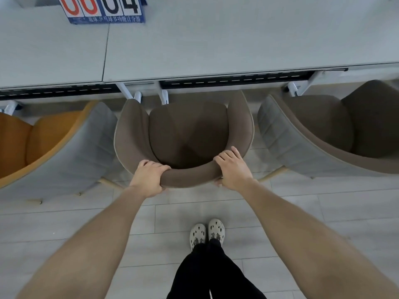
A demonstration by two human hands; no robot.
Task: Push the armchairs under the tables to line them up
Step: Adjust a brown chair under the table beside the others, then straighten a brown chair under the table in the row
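Head view, both hands [149,180] gripping brown armchair [187,134]

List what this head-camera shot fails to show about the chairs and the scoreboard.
Head view only:
scoreboard: top cut off by the upper edge; small print too blurred to read.
orange armchair: left part cut off by the left edge.
grey-backed armchair: right part cut off by the right edge.
brown armchair: legs mostly hidden beneath its own shell.
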